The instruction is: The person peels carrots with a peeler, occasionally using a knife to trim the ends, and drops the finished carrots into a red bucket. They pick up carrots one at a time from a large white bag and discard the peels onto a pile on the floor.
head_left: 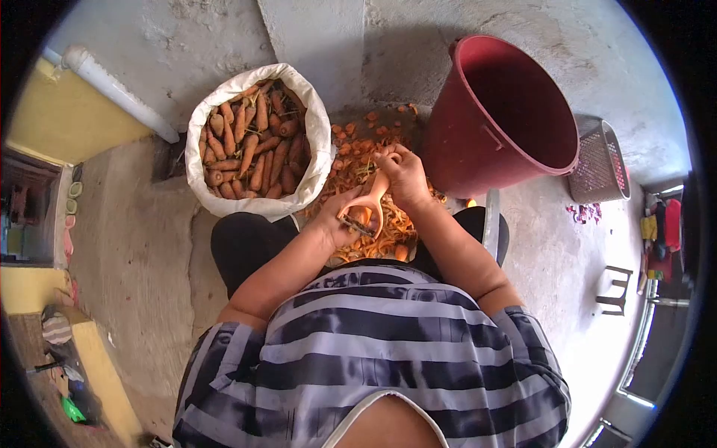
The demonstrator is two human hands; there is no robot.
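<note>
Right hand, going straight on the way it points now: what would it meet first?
The right hand would probably meet the orange scraps first, beyond the peeler it holds, though depth is unclear.

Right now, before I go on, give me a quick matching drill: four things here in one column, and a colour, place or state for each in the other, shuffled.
Things:
1. Sack
2. Bucket
3. Peeler
4. Basket

Descriptions:
A. Dark red and open-topped
B. Greyish, with many small holes in its side
C. White, with carrots inside
D. Held in the right hand

Pairs: 1-C, 2-A, 3-D, 4-B
</note>
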